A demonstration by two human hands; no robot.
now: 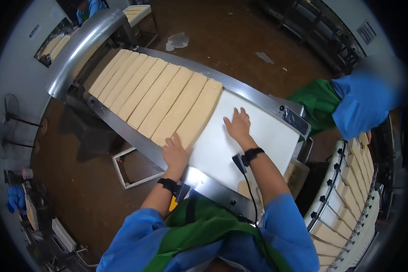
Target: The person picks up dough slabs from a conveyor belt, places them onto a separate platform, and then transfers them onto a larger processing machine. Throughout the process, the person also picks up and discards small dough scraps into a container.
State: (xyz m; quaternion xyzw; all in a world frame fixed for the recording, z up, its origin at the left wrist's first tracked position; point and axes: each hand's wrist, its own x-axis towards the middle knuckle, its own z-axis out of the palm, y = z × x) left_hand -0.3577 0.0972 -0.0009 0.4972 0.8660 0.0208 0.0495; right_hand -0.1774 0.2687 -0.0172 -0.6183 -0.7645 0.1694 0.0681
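Several long pale dough strips (167, 97) lie side by side across a white conveyor belt (258, 131) in a steel frame. My left hand (174, 153) rests flat at the near end of the closest strip (198, 113), fingers spread. My right hand (238, 124) lies flat on the bare belt just right of that strip, fingers apart, holding nothing. Both wrists wear black bands, and a cable runs from the right one.
Another person in blue sleeves and a green apron (349, 102) stands at the belt's far right. A rack of trays with pale slabs (349, 195) curves along the right. A steel roller housing (81, 47) feeds the belt at top left. Brown floor lies around.
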